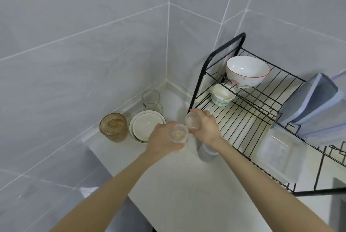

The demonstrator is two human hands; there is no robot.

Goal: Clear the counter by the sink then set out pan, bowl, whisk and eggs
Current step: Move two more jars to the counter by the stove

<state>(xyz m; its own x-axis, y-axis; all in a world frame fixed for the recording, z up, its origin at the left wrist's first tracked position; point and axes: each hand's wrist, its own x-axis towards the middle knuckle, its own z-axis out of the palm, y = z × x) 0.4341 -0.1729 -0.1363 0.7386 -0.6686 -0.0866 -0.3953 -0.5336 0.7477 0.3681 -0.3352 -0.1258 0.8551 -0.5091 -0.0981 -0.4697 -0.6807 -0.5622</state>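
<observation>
My left hand (162,138) grips a small clear cup (179,134) with beige residue inside, held above the white counter (177,185). Right beside it, my right hand (205,125) grips a second small clear cup (191,120), tilted toward the first; the two cups almost touch. A large white bowl with a red rim (247,71) sits on the upper shelf of the black wire rack (262,104). A smaller bowl with a green-striped base (222,95) rests on the lower shelf. No pan, whisk or eggs are in view.
Stacked white plates (145,125), a brownish smeared glass (113,127) and a clear empty glass (151,100) stand in the tiled corner. A clear plastic box (277,154) and blue-grey boards (309,106) sit on the rack. A grey cylinder (205,154) stands under my right wrist.
</observation>
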